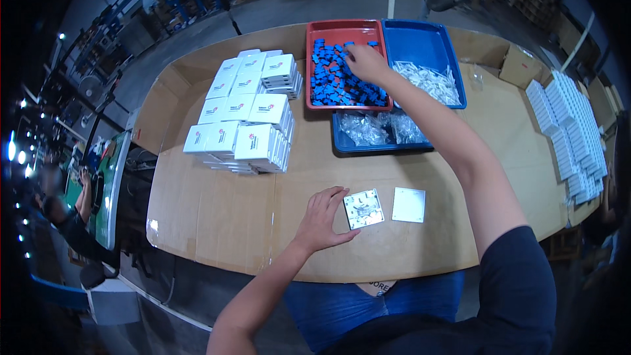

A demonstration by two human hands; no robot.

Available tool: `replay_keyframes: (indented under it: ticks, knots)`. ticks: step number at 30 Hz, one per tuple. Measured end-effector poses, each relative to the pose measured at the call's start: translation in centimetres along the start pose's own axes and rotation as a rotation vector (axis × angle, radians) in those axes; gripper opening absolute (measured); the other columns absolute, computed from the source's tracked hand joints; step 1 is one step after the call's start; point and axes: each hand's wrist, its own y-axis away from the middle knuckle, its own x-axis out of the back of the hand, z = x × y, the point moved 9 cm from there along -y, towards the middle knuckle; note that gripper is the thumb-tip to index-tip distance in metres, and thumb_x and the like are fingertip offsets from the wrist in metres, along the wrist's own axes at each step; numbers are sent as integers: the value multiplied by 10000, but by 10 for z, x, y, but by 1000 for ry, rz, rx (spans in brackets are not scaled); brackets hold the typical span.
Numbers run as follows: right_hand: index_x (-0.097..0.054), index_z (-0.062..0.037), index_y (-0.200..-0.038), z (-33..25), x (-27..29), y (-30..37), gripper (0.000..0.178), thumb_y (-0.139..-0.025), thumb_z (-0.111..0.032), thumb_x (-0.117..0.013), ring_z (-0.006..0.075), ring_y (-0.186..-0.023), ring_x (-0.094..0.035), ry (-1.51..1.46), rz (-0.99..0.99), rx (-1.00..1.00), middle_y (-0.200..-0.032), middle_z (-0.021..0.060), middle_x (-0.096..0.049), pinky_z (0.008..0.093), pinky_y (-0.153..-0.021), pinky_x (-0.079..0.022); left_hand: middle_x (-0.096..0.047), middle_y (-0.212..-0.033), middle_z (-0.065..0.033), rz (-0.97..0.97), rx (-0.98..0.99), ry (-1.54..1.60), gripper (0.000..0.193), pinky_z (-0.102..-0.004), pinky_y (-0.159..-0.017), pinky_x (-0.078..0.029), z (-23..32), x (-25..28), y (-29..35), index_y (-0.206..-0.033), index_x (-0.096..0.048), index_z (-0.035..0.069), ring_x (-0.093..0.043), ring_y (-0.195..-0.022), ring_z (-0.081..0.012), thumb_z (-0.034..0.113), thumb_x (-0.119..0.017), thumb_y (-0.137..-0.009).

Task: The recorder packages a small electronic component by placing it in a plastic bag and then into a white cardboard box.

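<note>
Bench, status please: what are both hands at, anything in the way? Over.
Left hand holding open white box. Right hand in red tray, at blue pieces. White square plate right of box; no obstruction seen.

Your desk (230, 213) gets soft, moderate light, while the room behind it falls dim. Lamps (12, 149) flare white at your far left. A soft shadow lies below your right forearm (453, 138); the open white case (363, 209) looks washed out. Fisheye bending ends in black corners.
</note>
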Motion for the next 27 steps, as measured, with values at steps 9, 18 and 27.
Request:
replay_keyframes:
  ticks: [9, 18, 27]
  knots:
    - [-700, -57, -1170, 24, -54, -97, 275, -1004, -238, -576, 380, -1158, -658, 298, 60, 6, -1192, 178, -674, 524, -994, -540, -533, -1411, -158, -5, 26, 0, 826, -487, -1127, -384, -10, 1, -3, -1400, -537, 50, -502, -1332, -353, 406, -877, -737]
    - [-758, -161, -1174, 28, -75, -111, 249, -947, -235, -688, 318, -1216, -599, 297, 122, 21, -1192, 110, -658, 498, -1021, -495, -547, -1389, -151, 3, 11, 18, 809, -477, -1115, -399, -11, 1, -1, -1387, -543, 46, -524, -1305, -338, 403, -881, -744]
    - [-737, -83, -1023, -59, 16, -18, 157, -874, -101, -781, 265, -999, -683, -73, 586, 371, -1140, 83, -667, 382, -823, -577, -589, -1323, -134, 32, 1, 50, 767, -462, -1102, -405, -9, 7, 1, -1337, -569, 33, -545, -1283, -317, 384, -880, -731]
